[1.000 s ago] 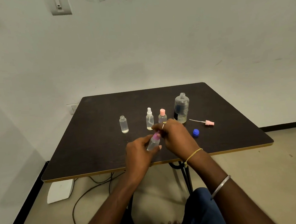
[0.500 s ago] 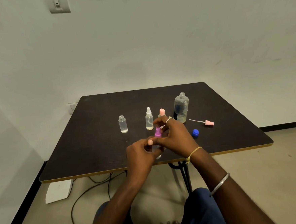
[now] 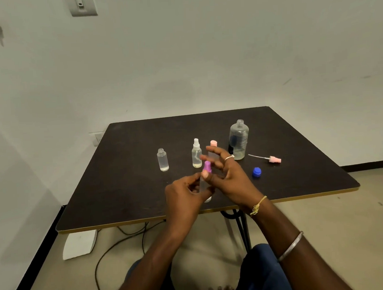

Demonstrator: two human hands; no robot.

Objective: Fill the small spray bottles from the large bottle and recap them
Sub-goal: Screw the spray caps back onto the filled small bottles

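A dark square table (image 3: 132,194) is standing against a pale, scuffed wall, with cables (image 3: 112,249) trailing on the floor beneath it. Near the front edge the left hand (image 3: 185,196) is gripping the clear body of a small spray bottle (image 3: 203,186) and holding it upright; whether its base is resting on the tabletop I cannot tell. A purple cap (image 3: 207,166) is sitting on its neck. The right hand (image 3: 232,178) is meeting the left at the bottle, with its fingers splayed out straight and its thumb tip touching the cap's lower edge. Behind the hands a row is standing: an uncapped small bottle (image 3: 163,160), a white-topped spray bottle (image 3: 196,154), a pink-capped bottle (image 3: 213,143) partly hidden by the right fingers, and the large bottle (image 3: 239,139), open at the neck. A pink spray head (image 3: 275,159) is lying flat to its right, with a blue cap (image 3: 256,172) nearer the front.
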